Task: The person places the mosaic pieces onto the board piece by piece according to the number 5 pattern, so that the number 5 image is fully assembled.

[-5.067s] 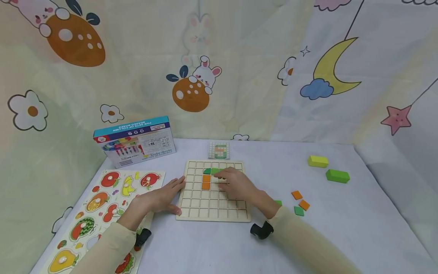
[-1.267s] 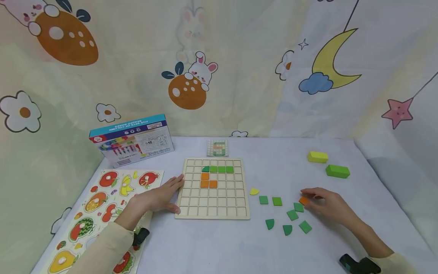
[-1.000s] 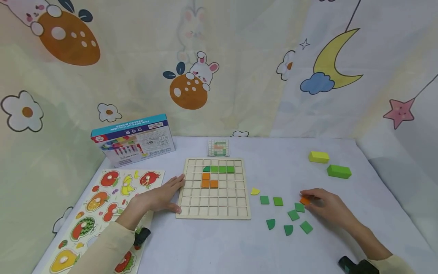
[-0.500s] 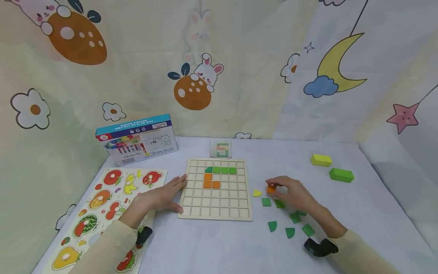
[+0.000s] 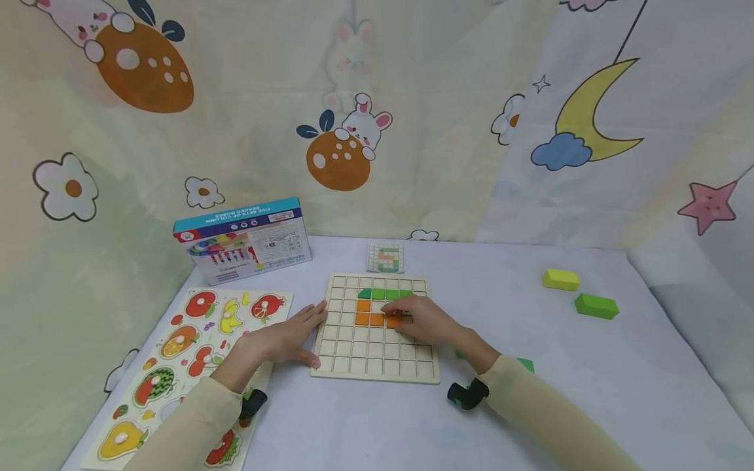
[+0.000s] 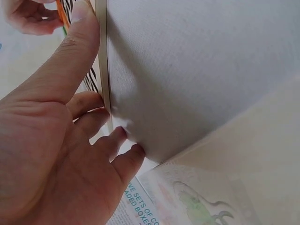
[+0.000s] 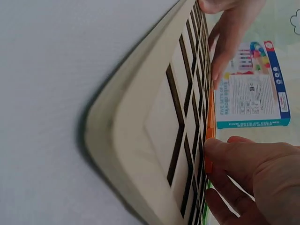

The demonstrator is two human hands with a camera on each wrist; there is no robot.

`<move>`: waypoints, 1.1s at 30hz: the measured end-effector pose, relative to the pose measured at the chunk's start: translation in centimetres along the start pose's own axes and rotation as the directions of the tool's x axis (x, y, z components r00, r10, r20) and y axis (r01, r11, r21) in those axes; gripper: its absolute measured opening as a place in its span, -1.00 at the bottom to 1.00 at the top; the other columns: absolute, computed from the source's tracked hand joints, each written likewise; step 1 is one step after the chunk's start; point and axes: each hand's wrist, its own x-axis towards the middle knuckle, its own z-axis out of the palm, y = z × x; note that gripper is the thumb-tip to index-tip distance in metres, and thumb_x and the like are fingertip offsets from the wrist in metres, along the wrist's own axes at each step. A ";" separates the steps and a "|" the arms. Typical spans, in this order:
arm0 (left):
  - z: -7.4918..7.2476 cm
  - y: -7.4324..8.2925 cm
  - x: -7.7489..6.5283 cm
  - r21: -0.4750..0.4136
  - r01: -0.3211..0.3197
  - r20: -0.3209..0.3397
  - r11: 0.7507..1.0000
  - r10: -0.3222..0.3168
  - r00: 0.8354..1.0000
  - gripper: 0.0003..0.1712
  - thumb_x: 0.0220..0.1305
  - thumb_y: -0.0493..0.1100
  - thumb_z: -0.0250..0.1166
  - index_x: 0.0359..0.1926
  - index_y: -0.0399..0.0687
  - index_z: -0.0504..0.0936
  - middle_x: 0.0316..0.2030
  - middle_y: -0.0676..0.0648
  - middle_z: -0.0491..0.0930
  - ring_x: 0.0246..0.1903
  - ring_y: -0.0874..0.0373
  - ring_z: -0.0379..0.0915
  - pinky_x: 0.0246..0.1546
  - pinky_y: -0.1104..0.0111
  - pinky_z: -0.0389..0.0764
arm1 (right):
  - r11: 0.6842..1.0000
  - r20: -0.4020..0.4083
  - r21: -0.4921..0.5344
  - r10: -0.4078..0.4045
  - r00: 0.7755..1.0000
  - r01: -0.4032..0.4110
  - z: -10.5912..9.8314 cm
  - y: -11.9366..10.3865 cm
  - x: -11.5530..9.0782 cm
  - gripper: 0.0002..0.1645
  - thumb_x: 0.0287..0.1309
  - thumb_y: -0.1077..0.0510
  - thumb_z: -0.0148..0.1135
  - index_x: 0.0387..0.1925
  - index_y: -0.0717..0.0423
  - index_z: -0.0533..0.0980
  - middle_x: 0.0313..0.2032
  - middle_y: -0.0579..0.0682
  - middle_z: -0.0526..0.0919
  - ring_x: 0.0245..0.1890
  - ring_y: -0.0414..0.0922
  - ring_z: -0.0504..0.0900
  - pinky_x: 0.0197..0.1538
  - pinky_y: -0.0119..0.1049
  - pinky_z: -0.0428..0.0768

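Observation:
A wooden grid board point(image 5: 377, 367) lies on the white table. On it, a dark green rounded tile point(image 5: 365, 294) and light green square tiles point(image 5: 380, 294) form a row, with orange square tiles point(image 5: 362, 318) below. My right hand point(image 5: 429, 320) is over the board, pinching an orange square tile point(image 5: 393, 321) at the right end of the orange row. In the right wrist view, the thumb is on this orange tile point(image 7: 209, 161), right at the grid surface. My left hand point(image 5: 290, 337) rests along the board's left edge, thumb at the lower corner and fingers extended.
Behind the board lies a small pattern card point(image 5: 386, 258). A fruit-picture board point(image 5: 185, 379) and a printed box point(image 5: 250, 245) are at left. Yellow point(image 5: 561, 279) and green blocks point(image 5: 597, 306) stand at right. My right forearm hides most loose tiles; one green tile point(image 5: 526, 364) shows.
My right hand picked up an orange tile among the loose pieces on the right and carried it left onto the board. Another orange tile joined the grid earlier. The left hand stayed put.

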 end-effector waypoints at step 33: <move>-0.1 0.0 0.0 -0.041 0.008 0.015 0.999 -0.007 1.000 0.19 0.04 0.08 0.45 0.54 0.01 -0.08 0.56 -0.06 -0.24 0.54 -0.10 -0.37 0.44 -0.09 0.06 | 0.984 -0.048 -0.029 0.172 0.984 -0.173 -3.9 3.5 -7.8 -0.51 0.07 0.16 0.41 0.08 0.14 0.58 -0.07 -0.04 0.70 -0.13 -0.12 0.61 -0.03 -0.17 0.61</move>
